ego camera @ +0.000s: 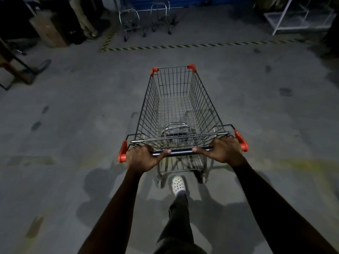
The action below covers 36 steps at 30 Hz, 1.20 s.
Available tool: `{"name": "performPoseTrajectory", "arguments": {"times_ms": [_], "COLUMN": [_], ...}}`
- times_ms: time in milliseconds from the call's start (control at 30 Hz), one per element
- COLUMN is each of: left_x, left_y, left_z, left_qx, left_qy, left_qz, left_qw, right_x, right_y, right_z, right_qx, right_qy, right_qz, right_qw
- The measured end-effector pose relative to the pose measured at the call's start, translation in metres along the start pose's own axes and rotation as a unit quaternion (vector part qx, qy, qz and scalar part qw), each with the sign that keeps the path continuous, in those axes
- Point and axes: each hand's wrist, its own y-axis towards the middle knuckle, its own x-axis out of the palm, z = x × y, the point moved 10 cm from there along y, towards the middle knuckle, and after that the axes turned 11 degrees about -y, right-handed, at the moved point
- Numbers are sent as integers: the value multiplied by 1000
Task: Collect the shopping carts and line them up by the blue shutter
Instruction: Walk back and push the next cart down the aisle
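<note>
Here the cart [180,107] is held out on the floor [73,110], its handle [181,153] gripped by the left hand [141,158] and right hand [224,150], well short of the shutter [152,1] at its far edge. Steered loosely, it could be rammed into the parked carts [129,19] there, or left askew.

No lettering, label, brand, number or sign is legible anywhere; everything is too dim.

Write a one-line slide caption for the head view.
Left hand and right hand grip the handle of an empty shopping cart, aimed at parked carts by the blue shutter.
</note>
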Motion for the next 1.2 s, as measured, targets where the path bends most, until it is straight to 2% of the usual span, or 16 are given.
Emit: {"name": "performPoseTrajectory", "arguments": {"times_ms": [233,400,533,667,767,933,1067,1200], "left_x": [19,37,54,75,87,104,120,135], "left_y": [199,309,396,495,576,693,799,885], "left_z": [14,25,35,62,83,108,141,166], "left_qx": [21,50,46,51,51,30,8,-2], "left_qy": [-32,-26,16,-16,1,-11,-2,27], "left_qz": [-43,-80,-67,-63,-45,-46,-78,-111], "left_qw": [998,995,997,997,998,998,997,993], "right_x": [-11,-8,-9,-6,-7,-12,0,-13], "right_y": [178,276,353,449,527,640,747,831], "right_z": [49,81,120,168,207,258,314,348], "right_qx": [7,11,36,34,19,-2,-2,-26], "right_qy": [21,32,-12,15,29,75,88,64], "right_qz": [-9,-70,2,-19,-43,-21,-62,-50], "right_qw": [1000,997,999,999,998,997,994,996]}}
